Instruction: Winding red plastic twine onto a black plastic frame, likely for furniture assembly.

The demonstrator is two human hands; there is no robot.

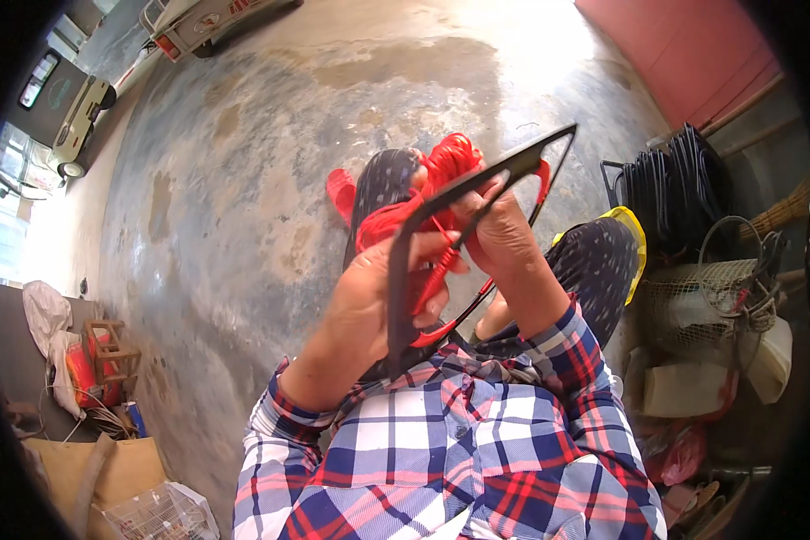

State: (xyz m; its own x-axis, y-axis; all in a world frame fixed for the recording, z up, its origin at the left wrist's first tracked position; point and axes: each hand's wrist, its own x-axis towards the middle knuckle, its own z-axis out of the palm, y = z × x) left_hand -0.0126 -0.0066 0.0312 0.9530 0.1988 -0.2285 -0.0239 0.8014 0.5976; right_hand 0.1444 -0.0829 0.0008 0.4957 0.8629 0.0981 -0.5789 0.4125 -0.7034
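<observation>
In front of my lap I hold a narrow black frame (pixel 477 183), tilted up to the right, with red cord wound along part of its lower bar. My left hand (pixel 355 292) is closed, its fingers curled around a tight red cord (pixel 447 261) beside the frame. My right hand (pixel 506 236) is closed on the frame's upper bar, thumb and fingertips together there. A loose bundle of red cord (pixel 453 159) hangs behind the frame, over my knee, with more loops by my left fingers. The frame hides part of both hands.
Several black frames (pixel 679 184) are stacked at the right, beside a broom (pixel 783 216) and a wire mesh basket (pixel 693 301). A small wooden stool (pixel 112 360) stands at the left. Vehicles, one a grey-green cart (pixel 72 117), are at the far left. The floor (pixel 234 243) is stained concrete.
</observation>
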